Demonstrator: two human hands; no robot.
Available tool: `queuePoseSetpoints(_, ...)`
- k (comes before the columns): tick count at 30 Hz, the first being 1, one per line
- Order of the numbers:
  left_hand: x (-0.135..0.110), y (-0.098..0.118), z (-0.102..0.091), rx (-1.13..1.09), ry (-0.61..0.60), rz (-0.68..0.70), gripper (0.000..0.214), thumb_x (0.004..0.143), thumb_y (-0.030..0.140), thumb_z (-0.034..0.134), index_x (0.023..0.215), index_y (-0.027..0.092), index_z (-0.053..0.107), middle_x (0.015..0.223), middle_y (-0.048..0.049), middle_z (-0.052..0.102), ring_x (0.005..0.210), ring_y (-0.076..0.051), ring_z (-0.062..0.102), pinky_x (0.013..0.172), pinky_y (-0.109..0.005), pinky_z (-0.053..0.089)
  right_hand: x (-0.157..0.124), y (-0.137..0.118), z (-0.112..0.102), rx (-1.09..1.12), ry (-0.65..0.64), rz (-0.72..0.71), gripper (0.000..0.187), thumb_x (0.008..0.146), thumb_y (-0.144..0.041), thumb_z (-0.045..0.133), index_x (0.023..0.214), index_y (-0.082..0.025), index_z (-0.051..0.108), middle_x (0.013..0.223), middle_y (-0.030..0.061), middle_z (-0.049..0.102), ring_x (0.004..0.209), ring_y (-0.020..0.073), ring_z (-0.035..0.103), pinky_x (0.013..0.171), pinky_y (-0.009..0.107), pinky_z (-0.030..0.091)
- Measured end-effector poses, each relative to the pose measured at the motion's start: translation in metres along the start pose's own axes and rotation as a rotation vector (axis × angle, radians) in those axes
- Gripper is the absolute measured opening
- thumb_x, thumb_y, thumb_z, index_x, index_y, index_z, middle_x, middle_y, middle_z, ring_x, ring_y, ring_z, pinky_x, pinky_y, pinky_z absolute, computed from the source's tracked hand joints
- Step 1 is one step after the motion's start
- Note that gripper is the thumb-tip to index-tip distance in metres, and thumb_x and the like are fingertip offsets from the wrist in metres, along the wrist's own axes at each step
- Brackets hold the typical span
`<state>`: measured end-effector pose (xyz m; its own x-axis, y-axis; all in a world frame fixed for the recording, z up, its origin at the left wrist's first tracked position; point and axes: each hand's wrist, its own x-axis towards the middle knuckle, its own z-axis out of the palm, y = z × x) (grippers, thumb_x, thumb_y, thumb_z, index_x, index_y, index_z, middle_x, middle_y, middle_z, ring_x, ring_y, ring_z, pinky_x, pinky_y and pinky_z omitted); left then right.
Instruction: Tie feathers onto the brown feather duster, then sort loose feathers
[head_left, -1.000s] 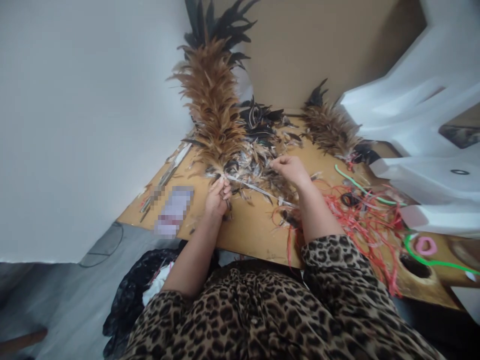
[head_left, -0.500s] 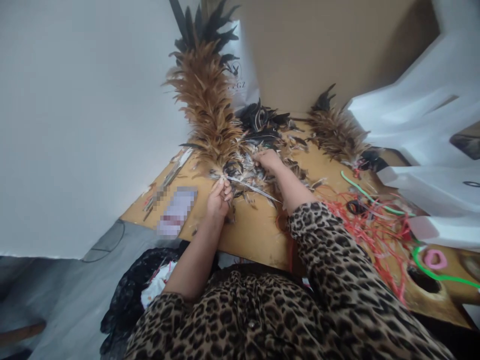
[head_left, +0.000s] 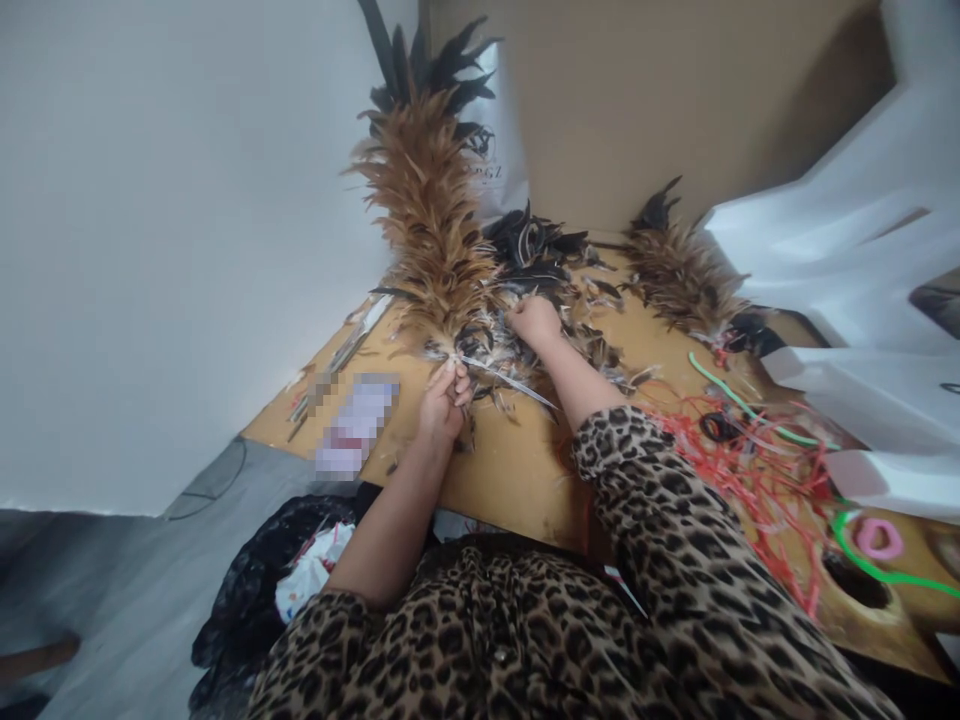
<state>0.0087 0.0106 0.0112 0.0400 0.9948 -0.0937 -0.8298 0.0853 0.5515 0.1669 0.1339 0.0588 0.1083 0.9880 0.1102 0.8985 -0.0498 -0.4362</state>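
A tall feather duster (head_left: 431, 200) leans up and away from me, brown along its length with long black feathers at its top. My left hand (head_left: 446, 398) is closed in a pinch around its pale lower end. From that end a thin whitish strip (head_left: 514, 380) runs down to the right over the table. My right hand (head_left: 536, 322) reaches into a heap of loose feathers (head_left: 517, 345), its fingers closed together at the heap's left side. Whatever lies between those fingertips is too small to make out. Black feathers (head_left: 529, 240) are piled just behind.
A smaller feather bundle (head_left: 679, 275) lies at the back right. Red plastic strips (head_left: 757, 470) tangle on the right near a green cord (head_left: 724, 390). A blurred-out flat object (head_left: 356, 425) and thin sticks (head_left: 337, 360) lie left. White foam-like sheets (head_left: 832, 240) stand at right.
The whole view has shifted slightly, moving most things a little to the right in the picture. Both hands keep nearly the same places at the duster's base and the feather heap.
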Motion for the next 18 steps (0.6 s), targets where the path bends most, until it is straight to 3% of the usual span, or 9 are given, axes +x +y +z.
queuePoseSetpoints(6, -0.002, 0.0, 0.002, -0.031, -0.002, -0.003, 0.013, 0.08, 0.017, 0.059, 0.092, 0.013, 0.059, 0.066, 0.0021, 0.046, 0.046, -0.001, 0.033, 0.035, -0.01, 0.023, 0.013, 0.014, 0.001, 0.006, 0.014, 0.138, 0.035, 0.08, -0.035, 0.05, 0.098, -0.012, 0.07, 0.104, 0.0196, 0.067, 0.101, 0.0276, 0.061, 0.083, 0.032, 0.045)
queuePoseSetpoints(12, -0.003, 0.001, 0.005, -0.023, 0.01, -0.008, 0.014, 0.079, 0.017, 0.06, 0.093, 0.013, 0.059, 0.066, 0.0023, 0.045, 0.046, -0.001, 0.033, 0.035, -0.01, 0.022, 0.005, 0.013, -0.001, 0.04, 0.11, 0.061, 0.032, 0.084, -0.032, 0.043, 0.097, -0.02, 0.069, 0.102, 0.0125, 0.068, 0.1, 0.0246, 0.061, 0.084, 0.032, 0.045)
queuePoseSetpoints(15, -0.003, 0.001, 0.006, 0.001, 0.031, -0.01, 0.013, 0.079, 0.018, 0.06, 0.092, 0.014, 0.059, 0.066, 0.0024, 0.045, 0.046, -0.002, 0.032, 0.035, -0.01, 0.022, 0.002, 0.003, 0.003, -0.028, 0.045, 0.035, 0.03, 0.08, -0.04, 0.05, 0.089, -0.019, 0.07, 0.097, 0.0129, 0.069, 0.098, 0.0247, 0.062, 0.082, 0.031, 0.046)
queuePoseSetpoints(18, -0.003, 0.001, 0.005, -0.008, 0.017, -0.005, 0.012, 0.079, 0.018, 0.06, 0.09, 0.013, 0.059, 0.066, 0.0023, 0.045, 0.046, -0.001, 0.032, 0.035, -0.01, 0.021, 0.006, -0.003, 0.007, -0.126, 0.011, 0.083, 0.042, 0.072, -0.047, 0.059, 0.095, -0.013, 0.069, 0.102, 0.0196, 0.067, 0.1, 0.028, 0.062, 0.082, 0.034, 0.047)
